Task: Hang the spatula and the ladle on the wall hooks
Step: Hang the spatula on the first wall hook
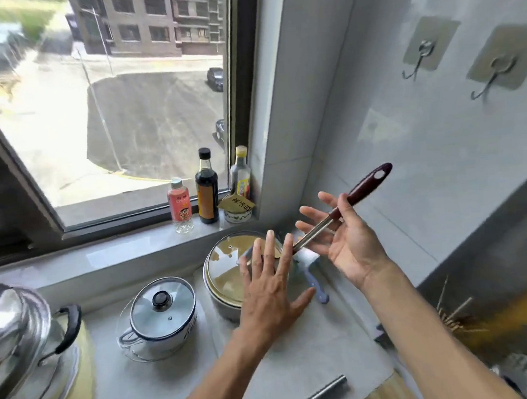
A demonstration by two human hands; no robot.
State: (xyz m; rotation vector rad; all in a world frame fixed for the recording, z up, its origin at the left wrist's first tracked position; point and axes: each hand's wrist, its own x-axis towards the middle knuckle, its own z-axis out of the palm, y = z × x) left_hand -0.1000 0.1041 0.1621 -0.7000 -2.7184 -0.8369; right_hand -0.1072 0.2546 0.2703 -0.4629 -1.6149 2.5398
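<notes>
Head view: both hooks [414,69] bare; my right hand [348,243] loosely grips one utensil [346,206], left hand [270,288] spread empty, so I judge nothing hung.

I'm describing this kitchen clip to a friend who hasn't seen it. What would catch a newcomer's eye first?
First, the right hand at centre, loosely holding a utensil with a dark red handle angled up toward the wall; its working end is hidden behind the spread left hand. Next, two bare metal hooks on clear pads on the tiled wall at upper right. Then the big window at the left, with bottles on its sill.
</notes>
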